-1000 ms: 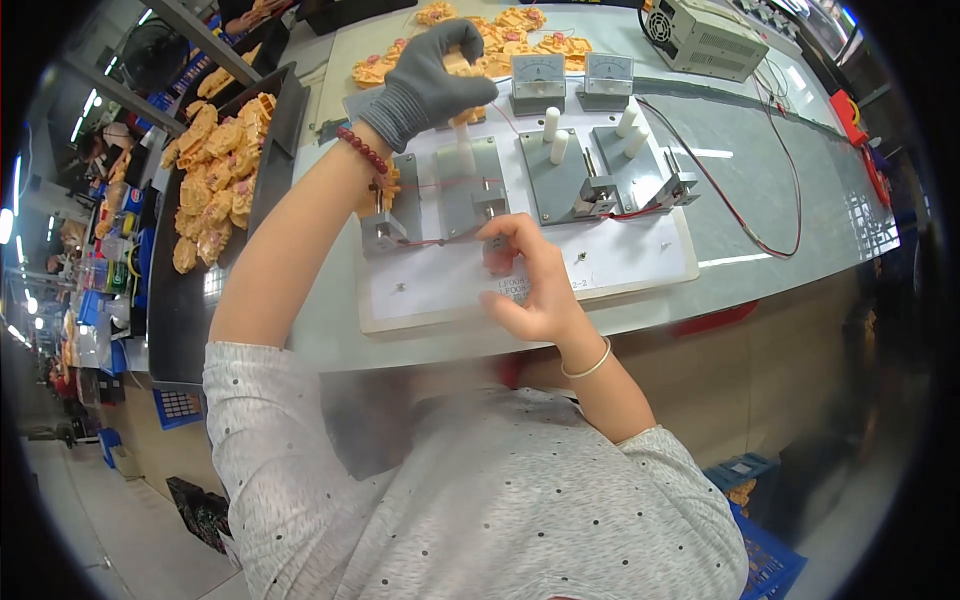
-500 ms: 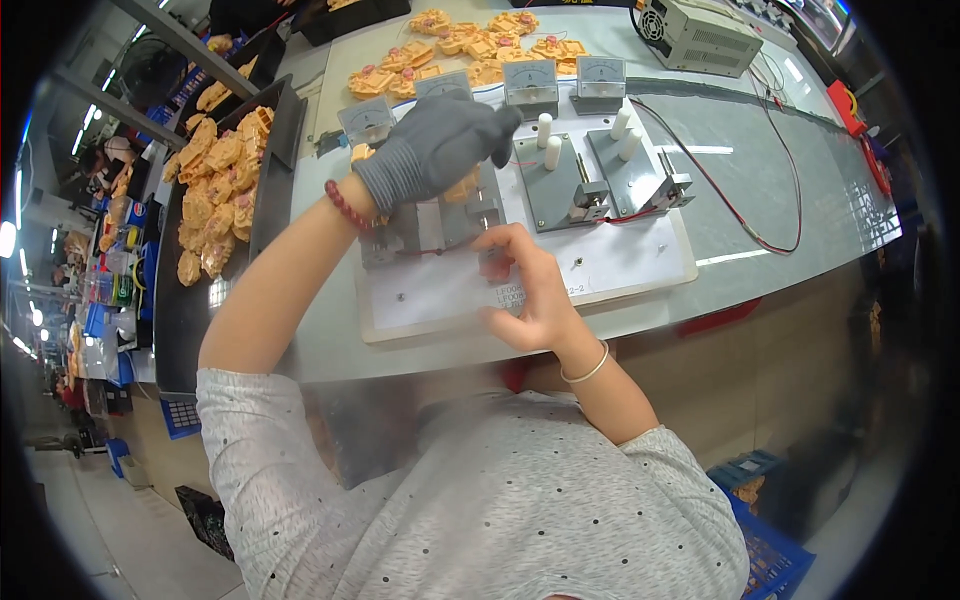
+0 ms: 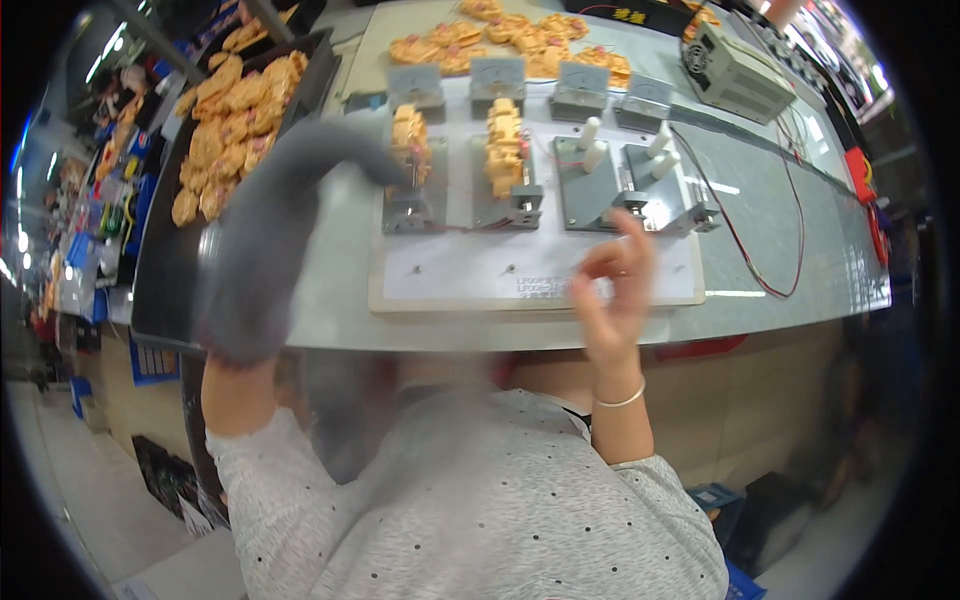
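Grey glove, orange parts, white speckled shirt

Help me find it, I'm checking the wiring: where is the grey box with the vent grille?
In the head view the grey box with the vent grille sits at the far right of the bench, beyond the white board of fixtures, with red wires running toward it.

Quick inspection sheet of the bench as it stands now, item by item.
Surface: grey table bearing a white board.
Job's things: four grey fixtures; two hold orange parts, two show bare white pegs.
Clutter: loose orange parts; black tray of more.
Hands: gloved left hand, blurred, fingers at the leftmost fixture; bare right hand, nothing seen held.
Cables: red wires.
Surroundings: grey box.
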`<state>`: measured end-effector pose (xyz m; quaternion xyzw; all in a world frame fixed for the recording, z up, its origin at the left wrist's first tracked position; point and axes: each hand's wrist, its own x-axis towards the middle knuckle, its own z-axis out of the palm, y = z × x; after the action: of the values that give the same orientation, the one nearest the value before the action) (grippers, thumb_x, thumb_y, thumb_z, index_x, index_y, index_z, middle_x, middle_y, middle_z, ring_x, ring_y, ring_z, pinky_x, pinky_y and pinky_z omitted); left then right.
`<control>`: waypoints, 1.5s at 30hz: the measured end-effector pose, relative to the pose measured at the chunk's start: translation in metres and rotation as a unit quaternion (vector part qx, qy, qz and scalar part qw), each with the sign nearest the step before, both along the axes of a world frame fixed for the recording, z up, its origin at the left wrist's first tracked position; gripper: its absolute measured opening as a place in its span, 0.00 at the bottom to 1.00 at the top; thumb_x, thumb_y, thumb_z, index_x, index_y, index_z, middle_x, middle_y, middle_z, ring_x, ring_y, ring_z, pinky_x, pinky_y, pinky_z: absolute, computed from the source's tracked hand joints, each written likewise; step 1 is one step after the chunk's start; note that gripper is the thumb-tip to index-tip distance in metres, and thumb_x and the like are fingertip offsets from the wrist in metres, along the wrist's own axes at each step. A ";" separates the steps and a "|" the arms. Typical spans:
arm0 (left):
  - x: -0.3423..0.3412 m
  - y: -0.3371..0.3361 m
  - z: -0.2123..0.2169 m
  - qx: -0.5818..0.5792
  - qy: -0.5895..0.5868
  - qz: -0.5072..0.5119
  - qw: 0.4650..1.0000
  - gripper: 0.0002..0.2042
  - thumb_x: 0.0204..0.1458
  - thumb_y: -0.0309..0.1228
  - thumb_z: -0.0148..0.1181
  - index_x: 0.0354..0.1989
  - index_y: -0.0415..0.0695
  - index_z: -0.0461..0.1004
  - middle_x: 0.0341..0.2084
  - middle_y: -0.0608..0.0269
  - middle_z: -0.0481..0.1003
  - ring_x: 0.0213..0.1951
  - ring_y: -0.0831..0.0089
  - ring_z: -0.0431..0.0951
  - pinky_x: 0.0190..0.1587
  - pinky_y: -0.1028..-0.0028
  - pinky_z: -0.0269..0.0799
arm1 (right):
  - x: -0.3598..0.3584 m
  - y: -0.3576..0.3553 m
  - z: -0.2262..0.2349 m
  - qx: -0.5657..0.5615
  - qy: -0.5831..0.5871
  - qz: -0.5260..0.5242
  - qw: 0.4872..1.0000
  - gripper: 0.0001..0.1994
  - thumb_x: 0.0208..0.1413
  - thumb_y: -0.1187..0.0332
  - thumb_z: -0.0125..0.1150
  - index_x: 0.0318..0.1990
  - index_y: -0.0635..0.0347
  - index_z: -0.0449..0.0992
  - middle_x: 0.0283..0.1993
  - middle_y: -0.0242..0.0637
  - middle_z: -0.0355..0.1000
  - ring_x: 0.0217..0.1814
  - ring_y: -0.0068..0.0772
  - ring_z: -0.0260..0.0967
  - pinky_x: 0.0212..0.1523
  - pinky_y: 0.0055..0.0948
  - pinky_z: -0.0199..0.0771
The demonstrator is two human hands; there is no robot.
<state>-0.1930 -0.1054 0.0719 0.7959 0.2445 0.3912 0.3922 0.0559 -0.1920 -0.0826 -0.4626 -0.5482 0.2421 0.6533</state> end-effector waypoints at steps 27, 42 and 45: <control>-0.311 -0.245 -0.258 -0.502 0.693 0.391 0.339 0.25 0.37 0.45 0.67 0.44 0.47 0.75 0.46 0.54 0.74 0.50 0.61 0.74 0.50 0.66 0.69 | 0.051 0.019 -0.012 0.062 -0.031 -0.108 0.992 0.14 0.48 0.77 0.52 0.44 0.68 0.68 0.30 0.35 0.64 0.25 0.22 0.56 0.26 0.18 0.54; -0.223 -0.198 -0.079 0.046 0.224 0.495 0.838 0.27 0.50 0.30 0.58 0.59 0.37 0.58 0.47 0.57 0.67 0.49 0.70 0.68 0.52 0.70 0.65 | 0.049 0.018 -0.010 0.028 0.016 -0.060 0.998 0.18 0.43 0.79 0.54 0.46 0.68 0.67 0.36 0.35 0.65 0.31 0.20 0.61 0.33 0.17 0.62; -0.186 -0.145 -0.070 -0.026 -0.150 0.479 0.864 0.27 0.52 0.37 0.56 0.58 0.37 0.59 0.47 0.56 0.66 0.48 0.69 0.70 0.49 0.68 0.66 | 0.051 0.015 -0.012 0.036 0.006 -0.045 0.998 0.19 0.44 0.77 0.57 0.47 0.68 0.66 0.40 0.34 0.65 0.31 0.18 0.60 0.32 0.16 0.61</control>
<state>-0.3786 -0.2503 0.0024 0.5018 0.5439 0.6392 0.2092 0.1073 -0.1766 -0.0945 -0.4616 -0.5311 0.1955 0.6831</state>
